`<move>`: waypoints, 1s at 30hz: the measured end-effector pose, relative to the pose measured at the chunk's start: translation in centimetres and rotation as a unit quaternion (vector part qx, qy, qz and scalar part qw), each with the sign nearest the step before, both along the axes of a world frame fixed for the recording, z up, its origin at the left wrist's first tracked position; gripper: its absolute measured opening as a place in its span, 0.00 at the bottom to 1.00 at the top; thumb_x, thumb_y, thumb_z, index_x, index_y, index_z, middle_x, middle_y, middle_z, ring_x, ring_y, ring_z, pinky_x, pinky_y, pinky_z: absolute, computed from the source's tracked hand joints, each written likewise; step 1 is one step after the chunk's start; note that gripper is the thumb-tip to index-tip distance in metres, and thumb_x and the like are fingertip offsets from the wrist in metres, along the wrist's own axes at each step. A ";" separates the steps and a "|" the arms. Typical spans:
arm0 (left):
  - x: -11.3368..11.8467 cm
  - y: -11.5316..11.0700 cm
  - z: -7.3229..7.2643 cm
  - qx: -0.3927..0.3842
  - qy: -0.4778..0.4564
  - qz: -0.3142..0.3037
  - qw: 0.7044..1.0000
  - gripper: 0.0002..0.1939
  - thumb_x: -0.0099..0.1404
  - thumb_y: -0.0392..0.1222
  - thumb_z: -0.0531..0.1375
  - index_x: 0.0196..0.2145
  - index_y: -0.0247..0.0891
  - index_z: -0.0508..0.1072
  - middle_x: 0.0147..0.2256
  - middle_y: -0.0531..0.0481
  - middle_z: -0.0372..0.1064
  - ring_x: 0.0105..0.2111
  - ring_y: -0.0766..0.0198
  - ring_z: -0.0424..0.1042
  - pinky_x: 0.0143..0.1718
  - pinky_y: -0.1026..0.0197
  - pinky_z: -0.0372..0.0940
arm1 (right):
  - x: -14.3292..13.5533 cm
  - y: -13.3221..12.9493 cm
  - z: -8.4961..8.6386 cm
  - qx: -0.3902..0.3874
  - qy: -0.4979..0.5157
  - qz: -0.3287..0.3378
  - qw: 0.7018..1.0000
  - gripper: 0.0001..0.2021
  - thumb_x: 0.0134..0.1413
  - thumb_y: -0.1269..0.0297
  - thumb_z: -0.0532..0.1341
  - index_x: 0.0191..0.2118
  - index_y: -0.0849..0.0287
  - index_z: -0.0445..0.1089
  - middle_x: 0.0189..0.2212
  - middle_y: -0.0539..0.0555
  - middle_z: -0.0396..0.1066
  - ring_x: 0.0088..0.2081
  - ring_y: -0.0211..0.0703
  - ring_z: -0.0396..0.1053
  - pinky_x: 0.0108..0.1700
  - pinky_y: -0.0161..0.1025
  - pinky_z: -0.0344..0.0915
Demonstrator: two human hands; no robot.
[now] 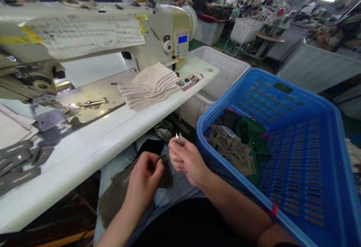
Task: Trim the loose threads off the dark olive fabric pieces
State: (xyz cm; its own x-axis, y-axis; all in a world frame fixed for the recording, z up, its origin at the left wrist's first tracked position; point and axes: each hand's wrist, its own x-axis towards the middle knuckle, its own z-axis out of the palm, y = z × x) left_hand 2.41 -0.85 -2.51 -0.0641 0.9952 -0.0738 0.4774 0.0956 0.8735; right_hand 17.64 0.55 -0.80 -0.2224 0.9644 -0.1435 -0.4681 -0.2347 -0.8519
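My left hand (145, 175) pinches the edge of a dark olive-brown piece of fabric (117, 188), which drapes over my lap. Close beside it, my right hand (184, 156) is closed around small thread snips (179, 138). Their two metal tips point up out of the fist, slightly apart from each other and not touching the fabric. The handles of the snips are hidden inside my fingers.
A white sewing table (93, 137) with a sewing machine (113, 32) stands at left. It bears a stack of beige cloth pieces (152, 85) and grey pieces (19, 160). At right, a blue basket (296, 160) holds crumpled green and brown garments (231, 145). A white bin (225, 66) stands behind.
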 end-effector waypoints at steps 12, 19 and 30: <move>0.4 1.5 0.8 -0.010 -0.009 -0.031 0.999 0.10 0.59 0.50 0.60 0.28 0.43 0.66 0.23 0.56 0.65 0.24 0.62 0.64 0.27 0.60 0.59 | 1.1 -0.2 0.9 0.043 -0.006 -0.173 0.984 0.14 0.61 0.53 0.62 0.34 0.55 0.60 0.20 0.39 0.49 0.17 0.28 0.42 0.17 0.28 0.40; 0.5 1.0 1.2 -0.040 -0.105 -0.021 0.993 0.13 0.55 0.52 0.64 0.27 0.42 0.68 0.29 0.52 0.71 0.27 0.61 0.68 0.29 0.60 0.63 | -0.1 0.2 -1.1 0.056 -0.080 -0.114 0.989 0.12 0.64 0.54 0.59 0.35 0.56 0.61 0.20 0.40 0.50 0.19 0.30 0.45 0.19 0.29 0.43; -0.9 2.3 -2.2 -0.046 0.007 0.031 0.998 0.10 0.52 0.49 0.62 0.25 0.43 0.67 0.21 0.56 0.64 0.23 0.62 0.64 0.26 0.61 0.57 | 3.1 0.1 3.0 0.247 -0.205 -0.311 0.895 0.07 0.69 0.61 0.54 0.38 0.54 0.63 0.24 0.44 0.56 0.22 0.33 0.54 0.24 0.32 0.53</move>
